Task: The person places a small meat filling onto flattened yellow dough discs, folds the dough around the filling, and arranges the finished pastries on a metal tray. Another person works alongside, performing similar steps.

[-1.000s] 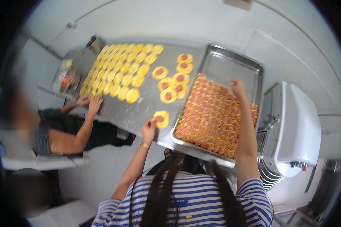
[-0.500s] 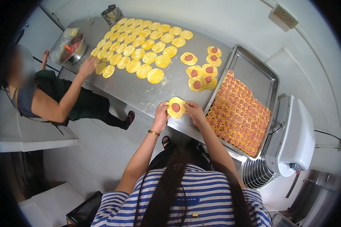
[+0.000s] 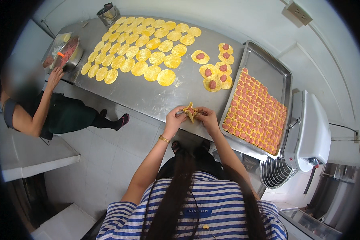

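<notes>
Between my two hands, at the near edge of the steel table [image 3: 148, 102], a yellow dumpling wrapper [image 3: 190, 112] is being pinched up around its pink meat filling. My left hand [image 3: 175, 120] grips its left side and my right hand [image 3: 207, 117] its right side, fingers closed on the dough. Beyond them lie several flat wrappers topped with meat [image 3: 212, 83]. To the right, a large metal tray [image 3: 289, 80] holds tightly packed rows of open-topped dumplings [image 3: 256, 114].
Rows of bare yellow wrappers [image 3: 139, 68] cover the table's far left. A co-worker [image 3: 66, 114] stands at left beside a steel bowl of meat [image 3: 77, 54] with an orange-handled tool. A metal pail [image 3: 107, 16] stands at the back. A white mixer [image 3: 310, 130] is beyond the tray.
The wrapper, spread flat and round before, is now folded upward around the meat, and my hands are closer together. The co-worker's hand has moved left from the wrappers to the bowl.
</notes>
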Tool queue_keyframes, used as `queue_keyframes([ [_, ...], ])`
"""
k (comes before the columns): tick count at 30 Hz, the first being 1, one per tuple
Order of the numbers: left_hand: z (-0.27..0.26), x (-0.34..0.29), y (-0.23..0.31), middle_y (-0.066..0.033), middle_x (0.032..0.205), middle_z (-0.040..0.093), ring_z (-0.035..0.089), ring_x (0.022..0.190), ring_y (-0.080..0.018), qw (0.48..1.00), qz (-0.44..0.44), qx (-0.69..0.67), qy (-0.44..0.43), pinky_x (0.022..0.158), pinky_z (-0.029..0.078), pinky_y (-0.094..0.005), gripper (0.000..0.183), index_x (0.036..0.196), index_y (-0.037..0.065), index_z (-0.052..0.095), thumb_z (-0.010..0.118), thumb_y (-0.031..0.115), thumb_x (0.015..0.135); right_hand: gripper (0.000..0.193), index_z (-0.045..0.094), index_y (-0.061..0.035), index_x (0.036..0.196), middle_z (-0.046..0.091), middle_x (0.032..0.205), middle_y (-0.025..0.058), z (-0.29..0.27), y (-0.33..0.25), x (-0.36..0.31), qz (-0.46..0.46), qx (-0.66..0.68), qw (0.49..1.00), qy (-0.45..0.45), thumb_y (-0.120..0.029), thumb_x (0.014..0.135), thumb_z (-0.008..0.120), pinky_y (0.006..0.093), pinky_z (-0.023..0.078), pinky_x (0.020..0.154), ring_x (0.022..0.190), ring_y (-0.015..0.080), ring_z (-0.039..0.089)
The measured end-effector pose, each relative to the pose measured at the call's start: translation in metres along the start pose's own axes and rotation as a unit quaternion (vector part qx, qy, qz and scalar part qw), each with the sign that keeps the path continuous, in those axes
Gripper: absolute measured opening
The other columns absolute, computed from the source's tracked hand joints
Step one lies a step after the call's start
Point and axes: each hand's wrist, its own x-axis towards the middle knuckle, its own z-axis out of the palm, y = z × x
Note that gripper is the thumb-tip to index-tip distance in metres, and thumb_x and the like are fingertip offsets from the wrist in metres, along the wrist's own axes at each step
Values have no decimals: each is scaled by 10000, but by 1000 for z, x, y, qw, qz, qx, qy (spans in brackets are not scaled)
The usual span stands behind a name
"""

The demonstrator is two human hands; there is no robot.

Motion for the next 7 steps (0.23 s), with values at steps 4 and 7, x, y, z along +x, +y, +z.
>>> queue_keyframes([
  [4, -10, 9, -4, -46, 950, 647, 611, 840, -92, 999, 23, 28, -30, 707, 515, -236, 183, 1047, 42, 601, 597, -9, 871, 225, 611, 16, 1072, 653, 991, 59, 4, -9, 1, 16, 35, 999, 28, -83, 871, 604, 251, 479, 801, 887, 109, 600],
  [7, -16, 15, -14, -22, 988, 636, 595, 887, -80, 999, 24, 6, -40, 721, 516, -242, 192, 1058, 59, 587, 610, 10, 873, 350, 550, -15, 1181, 647, 1014, 56, 10, -22, -6, 10, 131, 991, 13, -186, 888, 635, 231, 453, 838, 897, 106, 596],
])
